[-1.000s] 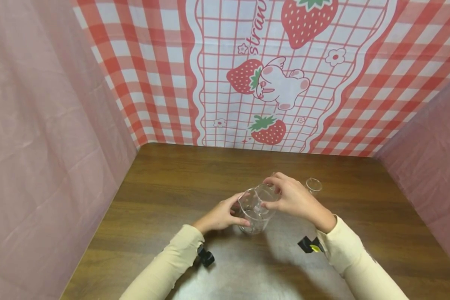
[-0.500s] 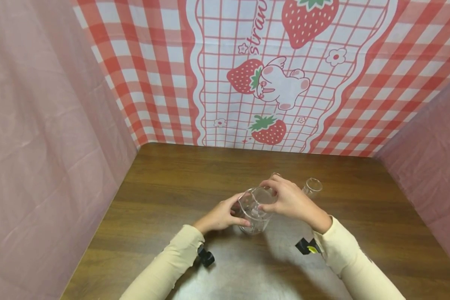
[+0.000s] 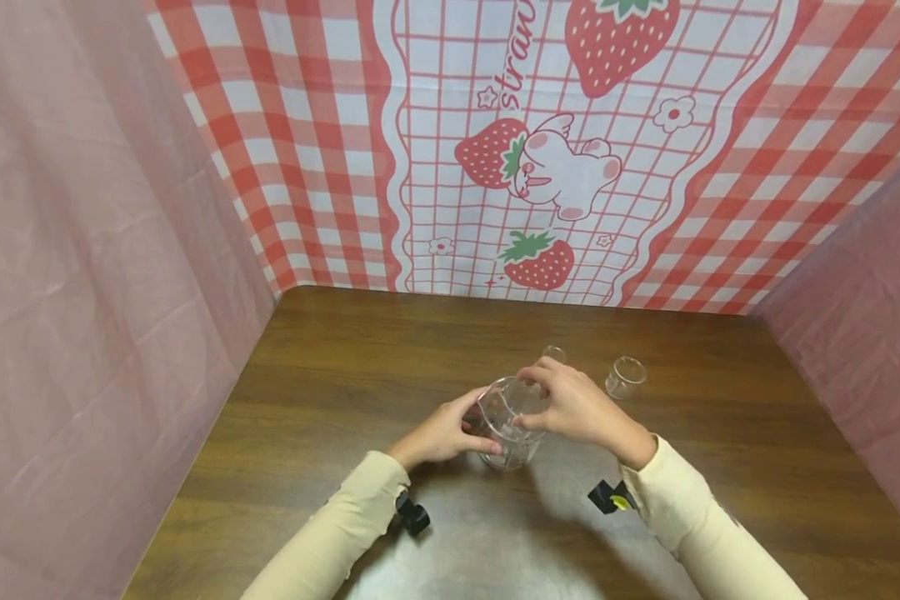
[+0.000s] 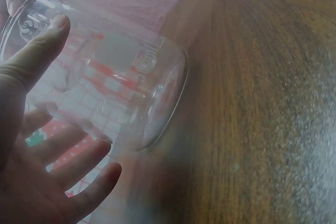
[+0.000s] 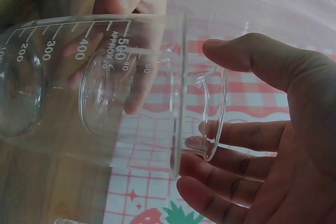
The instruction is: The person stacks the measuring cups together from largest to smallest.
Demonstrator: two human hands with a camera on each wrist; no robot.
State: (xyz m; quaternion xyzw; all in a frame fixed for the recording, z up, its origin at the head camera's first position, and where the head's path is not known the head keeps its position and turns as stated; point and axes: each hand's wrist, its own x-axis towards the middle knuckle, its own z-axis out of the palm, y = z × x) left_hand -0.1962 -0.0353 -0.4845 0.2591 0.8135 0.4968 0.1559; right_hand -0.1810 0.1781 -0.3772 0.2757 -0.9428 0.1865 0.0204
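A large glass beaker (image 3: 508, 452) with white markings up to 500 stands on the table in the head view. My left hand (image 3: 438, 432) holds its left side, thumb in front and fingers behind. In the right wrist view a smaller glass beaker (image 5: 216, 108) sits partly inside the large one, its rim sticking out past the large rim. My right hand (image 3: 579, 406) grips that small beaker near its rim, thumb on one side and fingers on the other. The left wrist view shows the large beaker (image 4: 152, 72) between thumb and fingers.
Two small glass vessels stand behind the right hand: a small beaker (image 3: 626, 379) at the right and a smaller one (image 3: 554, 354), partly hidden by the hand. The brown wooden table (image 3: 330, 358) meets a red checked cloth (image 3: 330, 183) behind. Pink cloth (image 3: 105, 292) hangs at both sides.
My right hand has moved slightly left and down with the small beaker, which now sits deeper in the large one. More of the two vessels behind shows. The left hand stays put.
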